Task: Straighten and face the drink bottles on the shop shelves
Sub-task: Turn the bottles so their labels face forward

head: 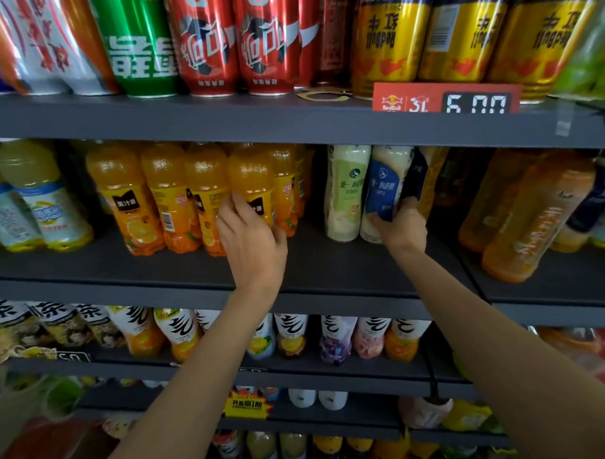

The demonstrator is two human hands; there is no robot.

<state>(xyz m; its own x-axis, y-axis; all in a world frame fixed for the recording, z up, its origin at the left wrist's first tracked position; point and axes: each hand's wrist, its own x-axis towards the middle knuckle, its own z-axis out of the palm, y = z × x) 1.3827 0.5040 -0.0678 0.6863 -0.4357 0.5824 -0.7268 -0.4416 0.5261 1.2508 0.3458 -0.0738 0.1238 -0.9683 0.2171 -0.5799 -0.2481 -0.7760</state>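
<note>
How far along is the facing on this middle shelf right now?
Looks done: the red cola cans above stand fronted. In hand: left hand grips an orange juice bottle; right hand grips the blue-labelled milky bottle. Left: neighbouring orange juice bottles show barcodes; amber tea bottles at right lean.

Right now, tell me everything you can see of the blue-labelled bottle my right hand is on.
The blue-labelled bottle is pale, creamy-looking plastic wrapped in a dark blue sleeve with white print. It stands on the middle shelf, leaning slightly, right beside a green-labelled bottle. The right hand grips its lower part, fingers curled round the label. Its cap is hidden by the shelf above.
</note>
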